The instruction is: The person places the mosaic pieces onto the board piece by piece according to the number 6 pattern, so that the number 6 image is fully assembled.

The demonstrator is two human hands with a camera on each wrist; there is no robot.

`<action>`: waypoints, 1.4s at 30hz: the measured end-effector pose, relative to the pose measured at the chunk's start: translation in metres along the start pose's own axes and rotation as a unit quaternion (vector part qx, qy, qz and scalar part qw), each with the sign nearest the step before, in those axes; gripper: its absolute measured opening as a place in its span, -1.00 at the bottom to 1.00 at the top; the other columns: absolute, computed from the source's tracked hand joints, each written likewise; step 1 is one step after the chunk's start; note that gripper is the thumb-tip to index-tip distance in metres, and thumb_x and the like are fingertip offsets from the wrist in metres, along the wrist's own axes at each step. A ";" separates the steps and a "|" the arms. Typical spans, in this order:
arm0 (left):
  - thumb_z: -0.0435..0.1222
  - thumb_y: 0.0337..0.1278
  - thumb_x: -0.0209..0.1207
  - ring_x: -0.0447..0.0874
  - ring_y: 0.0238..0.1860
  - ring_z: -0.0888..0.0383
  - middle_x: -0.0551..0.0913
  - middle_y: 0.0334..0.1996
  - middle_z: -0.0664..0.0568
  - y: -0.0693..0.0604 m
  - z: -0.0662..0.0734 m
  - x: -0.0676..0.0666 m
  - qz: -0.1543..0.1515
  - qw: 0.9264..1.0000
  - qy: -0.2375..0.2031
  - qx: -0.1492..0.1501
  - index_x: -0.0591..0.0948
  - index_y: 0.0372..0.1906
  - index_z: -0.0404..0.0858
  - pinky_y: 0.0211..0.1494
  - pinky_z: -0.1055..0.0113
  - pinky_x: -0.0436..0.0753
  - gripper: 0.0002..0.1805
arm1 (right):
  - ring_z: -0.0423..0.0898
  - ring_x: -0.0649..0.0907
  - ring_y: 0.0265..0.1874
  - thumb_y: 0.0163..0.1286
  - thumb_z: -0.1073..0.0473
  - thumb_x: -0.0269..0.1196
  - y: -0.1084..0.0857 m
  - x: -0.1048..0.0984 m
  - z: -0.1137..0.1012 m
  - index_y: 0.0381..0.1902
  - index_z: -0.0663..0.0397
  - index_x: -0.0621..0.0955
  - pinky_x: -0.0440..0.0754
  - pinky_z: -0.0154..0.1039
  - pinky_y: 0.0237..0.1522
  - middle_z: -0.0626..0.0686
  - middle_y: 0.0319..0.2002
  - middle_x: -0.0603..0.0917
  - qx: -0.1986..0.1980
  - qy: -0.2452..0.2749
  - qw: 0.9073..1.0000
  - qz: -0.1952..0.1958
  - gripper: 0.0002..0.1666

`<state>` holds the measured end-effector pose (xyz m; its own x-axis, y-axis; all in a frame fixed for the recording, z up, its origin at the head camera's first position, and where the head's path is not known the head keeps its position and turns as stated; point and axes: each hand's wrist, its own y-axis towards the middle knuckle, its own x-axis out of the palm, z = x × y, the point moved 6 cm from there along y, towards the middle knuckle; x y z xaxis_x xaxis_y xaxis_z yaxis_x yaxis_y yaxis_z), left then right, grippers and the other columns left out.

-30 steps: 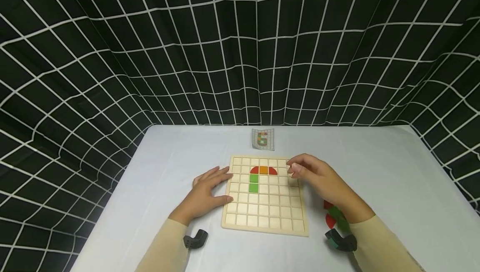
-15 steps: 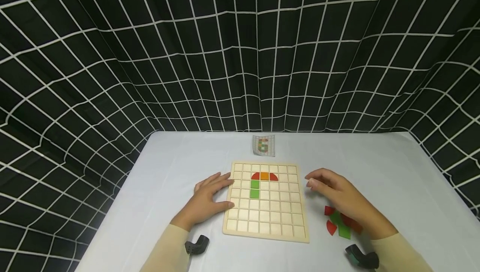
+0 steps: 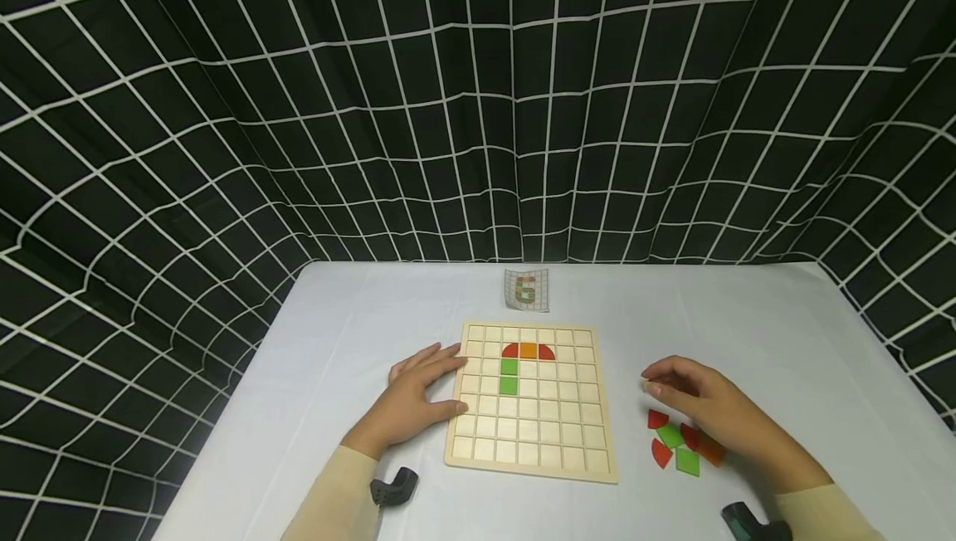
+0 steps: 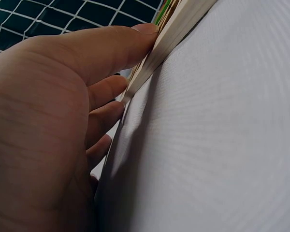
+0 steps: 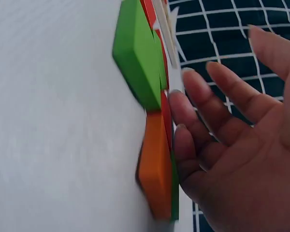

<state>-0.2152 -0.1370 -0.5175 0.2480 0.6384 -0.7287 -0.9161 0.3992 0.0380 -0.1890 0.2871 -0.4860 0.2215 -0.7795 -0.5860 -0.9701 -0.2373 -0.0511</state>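
A pale wooden grid board [image 3: 538,433] lies on the table. Set in it are two red quarter-circle tiles, an orange square tile [image 3: 529,351] between them, and two green square tiles [image 3: 509,366] below the left one. My left hand [image 3: 411,392] rests at the board's left edge, thumb and fingertips touching the rim [image 4: 150,72]. Right of the board, my right hand [image 3: 705,404] hovers with loosely bent fingers and nothing held. Beneath and beside it lie loose tiles: a red quarter-circle [image 3: 661,453], a green square [image 3: 688,462], an orange tile [image 5: 155,169] and others, partly overlapping.
A small printed pattern card [image 3: 526,290] lies behind the board on the white tablecloth [image 3: 373,309]. Dark wrist-worn devices [image 3: 394,488] show near both sleeves. A black curtain [image 3: 478,109] with white grid lines closes off the back and sides.
My right hand has moved from the board's right edge rightward and toward me, over the loose tiles. The left hand stays at the board. The head view has tilted slightly up.
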 end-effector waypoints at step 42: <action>0.03 0.26 0.53 0.02 0.70 0.07 0.33 0.64 0.23 0.001 -0.004 0.002 -0.001 1.000 0.004 -0.003 0.57 0.56 0.03 0.63 -0.10 -0.14 -0.22 | -0.19 0.56 0.01 0.41 0.26 0.53 -0.026 -0.014 0.023 -0.13 -0.28 0.81 0.48 -0.48 0.05 -0.09 -0.06 0.65 -0.133 -0.038 0.988 -0.068 -0.75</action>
<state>-0.2171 -0.1380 -0.5220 0.2475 0.6330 -0.7335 -0.9177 0.3959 0.0320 -0.1696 0.3177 -0.4946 0.3301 -0.6867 -0.6477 -0.8689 -0.4891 0.0758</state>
